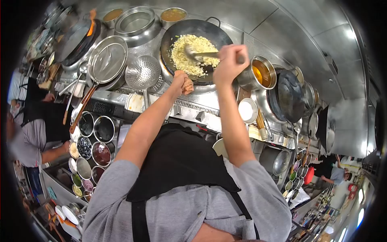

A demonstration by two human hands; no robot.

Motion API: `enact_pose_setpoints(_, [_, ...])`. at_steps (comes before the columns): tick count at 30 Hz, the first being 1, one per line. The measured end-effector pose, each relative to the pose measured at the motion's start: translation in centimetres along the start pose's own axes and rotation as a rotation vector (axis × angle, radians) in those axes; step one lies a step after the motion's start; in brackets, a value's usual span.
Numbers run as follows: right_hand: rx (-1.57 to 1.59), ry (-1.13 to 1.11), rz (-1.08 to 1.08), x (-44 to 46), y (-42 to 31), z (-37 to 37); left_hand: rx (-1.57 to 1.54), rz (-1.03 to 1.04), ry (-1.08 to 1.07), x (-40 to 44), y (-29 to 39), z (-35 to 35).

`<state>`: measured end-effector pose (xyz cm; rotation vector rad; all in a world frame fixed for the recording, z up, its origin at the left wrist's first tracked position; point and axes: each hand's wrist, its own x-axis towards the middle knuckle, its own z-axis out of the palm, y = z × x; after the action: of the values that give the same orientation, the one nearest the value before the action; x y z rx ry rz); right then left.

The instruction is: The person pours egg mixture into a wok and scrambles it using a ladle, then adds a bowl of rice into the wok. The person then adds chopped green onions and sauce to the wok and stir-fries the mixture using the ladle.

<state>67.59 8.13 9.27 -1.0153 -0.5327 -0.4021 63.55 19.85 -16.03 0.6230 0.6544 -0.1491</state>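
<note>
A dark wok (217, 34) sits on the stove, holding a spread of pale yellow fried rice (189, 44) with small bits mixed in. At the wok's near rim, my left hand (178, 80) is closed round a folded brownish cloth (187, 85); the rim under the cloth is hidden. My right hand (230, 62) wraps round the handle of a ladle (205, 54). The ladle's bowl lies in the rice and is smeared by motion.
Left of the wok lie a perforated skimmer (142, 72) and a round mesh strainer (107, 59). A pot of amber oil (264, 72) stands close on the right. Several seasoning tubs (100, 153) line the left. A co-worker in a black apron (52, 125) stands at far left.
</note>
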Motion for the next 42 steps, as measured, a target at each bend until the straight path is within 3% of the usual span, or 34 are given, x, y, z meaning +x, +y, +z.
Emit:
enact_pose_setpoints(1, [-0.085, -0.163, -0.137, -1.9, -1.8, 0.9, 0.013, 0.035, 0.044, -0.3, 0.3, 0.5])
enact_pose_setpoints(3, [-0.187, -0.189, -0.268, -5.2, -3.2, 3.0, -0.006, 0.122, -0.017, 4.2, -1.2, -2.1])
enact_pose_setpoints(4, [-0.194, -0.176, -0.175, -5.4, -1.8, 2.9, -0.033, 0.179, -0.098, 5.6, -1.8, -3.2])
enact_pose_setpoints(5, [-0.193, -0.166, -0.089, -4.4, 0.6, 2.7, -0.010, 0.107, -0.052, 4.1, -1.1, -2.4])
enact_pose_setpoints(7, [-0.280, -0.189, -0.134, -0.4, 5.7, 0.4, 0.026, 0.049, 0.062, 2.0, -0.5, -0.8])
enact_pose_setpoints(8, [-0.344, -0.141, -0.090, 1.5, 3.8, 0.4, 0.037, 0.066, 0.133, 1.7, -0.6, -0.4])
enact_pose_setpoints(11, [0.077, -0.131, 0.126, 4.2, -3.9, 1.2, -0.078, 0.092, 0.112, 1.6, -0.9, 0.0])
enact_pose_setpoints(12, [0.092, -0.164, 0.183, 4.1, -3.4, 0.4, -0.253, -0.107, -0.551, 4.3, -1.5, -3.4])
enact_pose_setpoints(13, [0.110, -0.192, 0.233, 4.3, -2.4, -0.4, -0.214, -0.224, -0.669, 0.6, -0.5, -0.6])
enact_pose_setpoints(15, [0.067, -0.038, 0.226, 6.1, 0.7, -1.7, -0.056, -0.186, 0.033, -6.9, 0.1, 6.0])
enact_pose_setpoints(16, [0.042, 0.037, 0.227, 6.9, 1.4, -2.4, -0.183, -0.234, 0.056, -8.6, 0.1, 7.6])
enact_pose_setpoints(19, [0.150, -0.009, 0.319, 9.0, -3.8, -2.3, -0.156, -0.373, 0.129, -15.6, 2.9, 11.5])
enact_pose_setpoints(22, [0.075, -0.010, 0.220, 4.5, -3.6, 1.3, -0.293, -0.072, -0.775, -6.5, -2.6, 1.6])
enact_pose_setpoints(23, [0.033, 0.013, 0.174, 3.0, -2.8, 1.7, -0.147, -0.093, -0.521, -7.4, -3.4, 0.3])
enact_pose_setpoints(24, [0.007, -0.113, 0.027, 2.6, -0.6, 0.9, 0.004, -0.103, -0.272, -8.5, -4.1, -0.8])
enact_pose_setpoints(25, [-0.024, -0.233, -0.121, 2.7, 1.2, 0.3, -0.032, -0.037, -0.226, -7.0, -5.7, -3.4])
enact_pose_setpoints(26, [-0.040, -0.332, -0.193, 2.9, -0.6, 0.6, 0.037, -0.068, -0.416, -4.6, -7.4, -7.7])
enact_pose_setpoints(28, [-0.063, -0.397, -0.247, 4.6, -1.8, 1.4, -0.097, -0.347, -0.099, -7.4, -8.8, -8.3])
enact_pose_setpoints(29, [-0.099, -0.409, -0.261, 6.0, -1.4, 1.6, -0.117, -0.415, -0.057, -9.8, -8.2, -6.4])
enact_pose_setpoints(30, [-0.047, -0.259, 0.137, 6.8, -2.8, 2.8, -0.135, -0.487, -0.012, -13.6, -6.5, -2.7])
enact_pose_setpoints(31, [-0.015, -0.204, 0.226, 7.8, -2.3, 2.7, -0.157, -0.560, 0.036, -16.9, -4.7, 0.9])
enact_pose_setpoints(33, [0.062, -0.100, 0.402, 11.1, -0.5, 2.7, -0.243, -0.361, -0.057, -19.7, 0.2, 7.3])
enact_pose_setpoints(35, [-0.021, -0.287, 0.348, 10.8, -1.3, 4.3, -0.373, -0.366, -0.024, -16.0, 3.8, 8.2])
enact_pose_setpoints(37, [-0.098, -0.333, 0.224, 9.4, 1.5, 5.1, -0.074, -0.071, -0.652, -7.5, -0.8, -0.5])
enact_pose_setpoints(38, [-0.076, -0.372, 0.119, 9.9, 4.4, 4.5, -0.021, -0.098, -0.612, -5.3, -2.9, -3.4])
enact_pose_setpoints(40, [0.011, -0.388, 0.023, 11.7, 1.0, 5.5, 0.084, -0.135, -0.536, -2.4, -4.5, -6.9])
enact_pose_setpoints(42, [0.121, -0.473, 0.035, 12.8, -3.9, 5.7, -0.015, -0.220, -0.248, -5.7, -5.5, -6.2])
